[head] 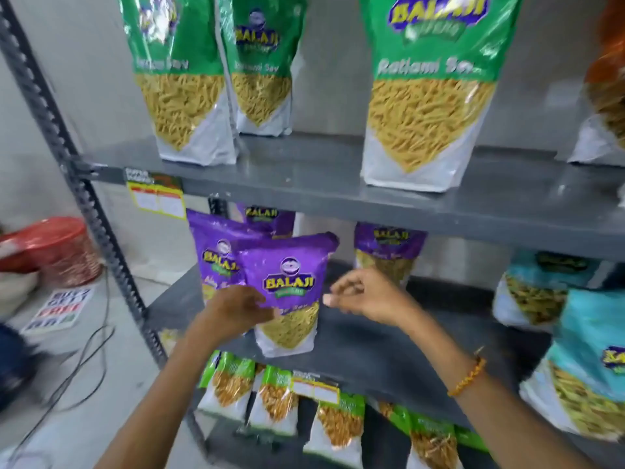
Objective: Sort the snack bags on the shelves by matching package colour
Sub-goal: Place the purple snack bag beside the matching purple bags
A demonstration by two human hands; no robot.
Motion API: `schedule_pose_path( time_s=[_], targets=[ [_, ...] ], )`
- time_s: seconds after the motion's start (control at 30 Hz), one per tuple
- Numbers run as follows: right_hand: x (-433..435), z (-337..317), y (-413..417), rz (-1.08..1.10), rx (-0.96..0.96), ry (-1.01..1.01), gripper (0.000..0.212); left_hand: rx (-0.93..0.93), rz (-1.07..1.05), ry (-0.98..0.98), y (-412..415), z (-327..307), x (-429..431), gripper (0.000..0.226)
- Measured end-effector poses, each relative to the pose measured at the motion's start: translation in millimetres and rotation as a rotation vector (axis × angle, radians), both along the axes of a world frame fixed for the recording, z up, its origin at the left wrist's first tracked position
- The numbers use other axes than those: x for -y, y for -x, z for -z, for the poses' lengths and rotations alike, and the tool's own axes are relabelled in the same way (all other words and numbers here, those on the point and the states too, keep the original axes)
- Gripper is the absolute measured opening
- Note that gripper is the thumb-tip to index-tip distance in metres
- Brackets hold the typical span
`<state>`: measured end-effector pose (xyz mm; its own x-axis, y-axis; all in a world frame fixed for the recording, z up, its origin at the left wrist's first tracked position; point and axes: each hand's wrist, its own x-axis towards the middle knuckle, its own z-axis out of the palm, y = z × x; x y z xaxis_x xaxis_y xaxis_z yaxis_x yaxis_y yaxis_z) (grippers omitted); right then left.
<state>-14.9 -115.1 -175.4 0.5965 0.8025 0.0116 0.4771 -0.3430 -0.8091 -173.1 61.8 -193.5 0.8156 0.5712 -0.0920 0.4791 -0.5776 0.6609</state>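
Left hand gripped purple bag upright on middle shelf; my right hand hovered beside it, fingers loosely curled, empty.

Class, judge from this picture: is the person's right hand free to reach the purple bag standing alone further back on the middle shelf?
Probably yes. The right hand is empty and hovers just in front of that purple bag, with bare middle shelf between them. The front purple bag stands to its left, out of the path.
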Motion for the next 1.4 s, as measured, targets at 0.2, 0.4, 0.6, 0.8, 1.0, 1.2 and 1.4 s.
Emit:
schedule_pose_path(
  time_s=[0.2,0.4,0.6,0.8,1.0,1.2,1.4],
  targets=[
    [-49,118,-30,0.186,-0.268,0.052,0.085,0.057,-0.243,0.244,-2,115,-16,0.064],
    [-79,178,-35,0.035,-0.490,-0.171,0.087,0.304,-0.244,0.262,-32,149,-14,0.078],
    [-41,170,-41,0.146,-0.539,-0.353,0.089,0.403,-0.213,0.273,-52,152,18,0.068],
    [30,173,-73,0.373,-0.451,-0.423,0.074,0.327,-0.007,0.365,-121,152,50,0.067],
    [53,180,-86,0.441,-0.409,-0.394,0.068,0.334,0.072,0.395,-147,159,65,0.063],
    [57,184,-88,0.448,-0.451,-0.403,0.076,0.353,0.135,0.480,-155,150,53,0.083],
    [55,196,-81,0.499,-0.377,-0.297,0.056,0.250,0.168,0.513,-160,154,53,0.098]
  ],
)
